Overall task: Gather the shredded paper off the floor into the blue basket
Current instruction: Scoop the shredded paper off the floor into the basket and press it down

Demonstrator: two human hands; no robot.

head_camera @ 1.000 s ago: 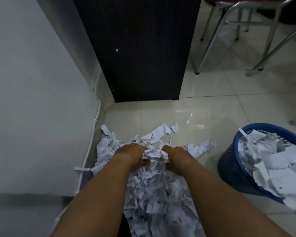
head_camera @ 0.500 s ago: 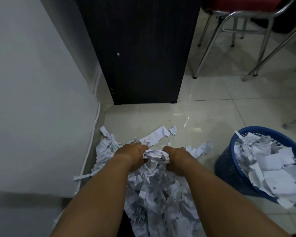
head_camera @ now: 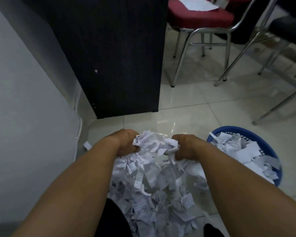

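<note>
Both hands — left hand (head_camera: 126, 142), right hand (head_camera: 186, 146) — grip crumpled shredded paper (head_camera: 154, 144).

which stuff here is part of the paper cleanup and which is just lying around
Job: shredded paper, gripped by left hand and right hand; blue basket.
Lying about: dark cabinet, red chair, white sheet on its seat, wall cable.

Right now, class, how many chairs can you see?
2: a red chair at top centre and a black chair at the top right edge. Legs at the right edge may belong to a hidden third.
</note>
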